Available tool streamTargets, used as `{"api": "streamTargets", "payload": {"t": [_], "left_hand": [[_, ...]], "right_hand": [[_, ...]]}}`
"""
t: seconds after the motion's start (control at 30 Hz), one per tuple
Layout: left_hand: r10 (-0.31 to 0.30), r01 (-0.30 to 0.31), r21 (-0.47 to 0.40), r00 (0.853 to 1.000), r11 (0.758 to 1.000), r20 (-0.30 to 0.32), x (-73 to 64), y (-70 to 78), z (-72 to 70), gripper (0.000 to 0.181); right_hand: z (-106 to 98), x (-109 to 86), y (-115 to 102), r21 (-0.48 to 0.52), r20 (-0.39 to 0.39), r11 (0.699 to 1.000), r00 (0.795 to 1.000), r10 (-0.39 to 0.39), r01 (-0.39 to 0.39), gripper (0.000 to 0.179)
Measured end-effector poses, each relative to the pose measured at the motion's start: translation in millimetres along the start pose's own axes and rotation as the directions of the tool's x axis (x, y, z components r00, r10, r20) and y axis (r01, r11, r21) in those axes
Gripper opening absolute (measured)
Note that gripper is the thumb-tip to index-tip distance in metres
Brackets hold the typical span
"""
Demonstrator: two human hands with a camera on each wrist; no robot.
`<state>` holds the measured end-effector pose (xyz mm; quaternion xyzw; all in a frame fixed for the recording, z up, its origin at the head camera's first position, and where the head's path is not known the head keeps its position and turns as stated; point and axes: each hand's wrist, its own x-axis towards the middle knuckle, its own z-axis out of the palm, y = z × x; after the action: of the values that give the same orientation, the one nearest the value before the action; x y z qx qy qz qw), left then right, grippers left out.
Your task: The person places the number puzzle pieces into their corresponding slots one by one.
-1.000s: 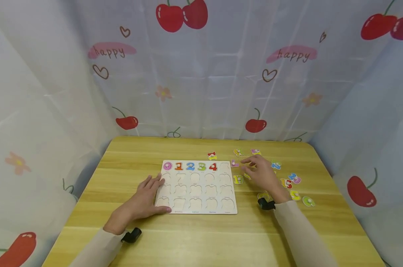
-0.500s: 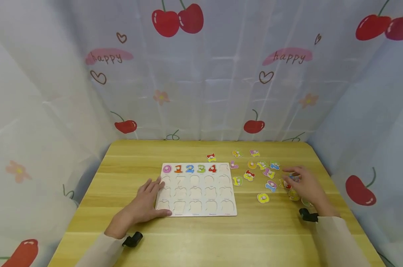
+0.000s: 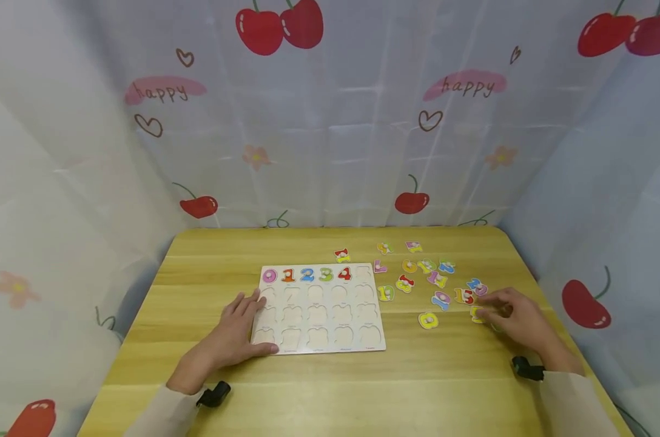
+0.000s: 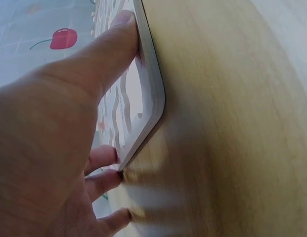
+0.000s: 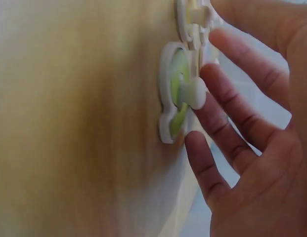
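Observation:
A wooden number puzzle board (image 3: 330,303) lies on the table, with knobbed pieces 0 to 4 in its top row. My left hand (image 3: 234,331) rests at its left side, fingers spread along the edge and thumb (image 4: 106,49) on the front rim. At the right, my right hand (image 3: 518,318) is low over loose number pieces, fingers apart and slightly bent. Its thumb is beside a yellow number piece (image 3: 476,314). In the right wrist view, the fingers hover near the white knob of a green number piece (image 5: 175,94), with no grip visible. The hand mostly hides that piece in the head view.
Several loose number pieces lie right of the board, including a yellow zero-shaped one (image 3: 428,320) and a red-and-yellow one (image 3: 342,255) behind the board. The wooden table (image 3: 330,394) ends at a cherry-patterned curtain (image 3: 330,121) behind and at the sides.
My right hand has moved right and toward the front, from beside the board past the loose pieces to the rightmost ones. My left hand stays on the board.

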<state>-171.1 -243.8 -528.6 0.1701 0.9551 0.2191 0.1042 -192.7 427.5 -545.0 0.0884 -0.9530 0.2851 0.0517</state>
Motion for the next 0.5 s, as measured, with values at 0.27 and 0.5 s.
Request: {"api": "streamTargets", "payload": {"t": [0.27, 0.5], "left_hand": [[-0.010, 0.010, 0.003, 1.000, 1.000, -0.003, 5.4, 1.2, -0.3, 0.124], [-0.016, 0.016, -0.007, 1.000, 1.000, -0.010, 0.8, 4.0, -0.4, 0.122]], "right_hand": [[-2, -4.4, -9, -0.085, -0.015, 0.996, 1.000, -0.022, 0.021, 0.012], [2, -4.4, -17, -0.069, -0.045, 0.997, 0.999, -0.024, 0.021, 0.011]]}}
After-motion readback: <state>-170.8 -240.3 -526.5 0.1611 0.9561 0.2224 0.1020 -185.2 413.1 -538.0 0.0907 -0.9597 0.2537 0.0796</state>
